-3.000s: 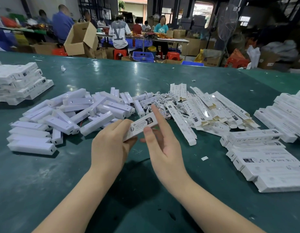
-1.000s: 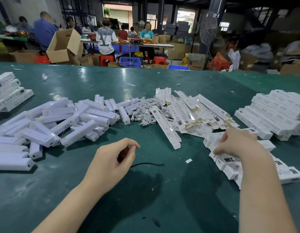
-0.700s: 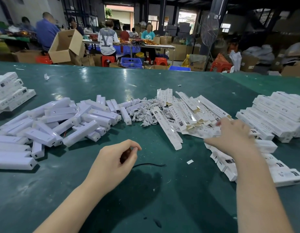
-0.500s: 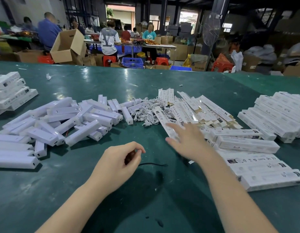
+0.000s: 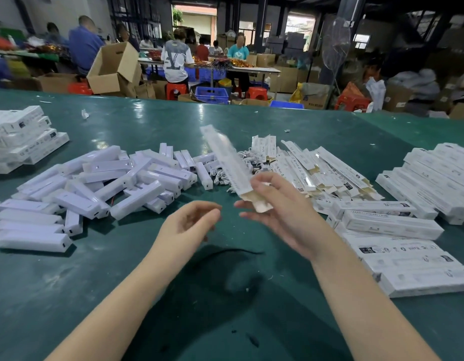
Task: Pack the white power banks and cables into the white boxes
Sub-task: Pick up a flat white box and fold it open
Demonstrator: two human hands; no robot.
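Observation:
My right hand [image 5: 280, 212] pinches the near end of a flat, unfolded white box [image 5: 227, 158], which points up and away over the table and is motion-blurred. My left hand [image 5: 189, 225] hovers just left of it, fingers loosely curled, holding nothing. A heap of white power banks [image 5: 108, 183] lies to the left. White cables [image 5: 241, 162] sit tangled at the centre, partly behind the lifted box. More flat white boxes [image 5: 327, 173] are spread to the right of the cables.
Filled white boxes [image 5: 397, 243] lie at my right, with another stack [image 5: 434, 178] behind them and one [image 5: 20, 136] at the far left. A thin dark strand [image 5: 233, 252] lies on the green table [image 5: 147, 295]. People work at tables in the background.
My right hand put a closed box onto the right pile, swept left to the flat boxes, then lifted one up. My left hand stayed near the centre and its fingers loosened.

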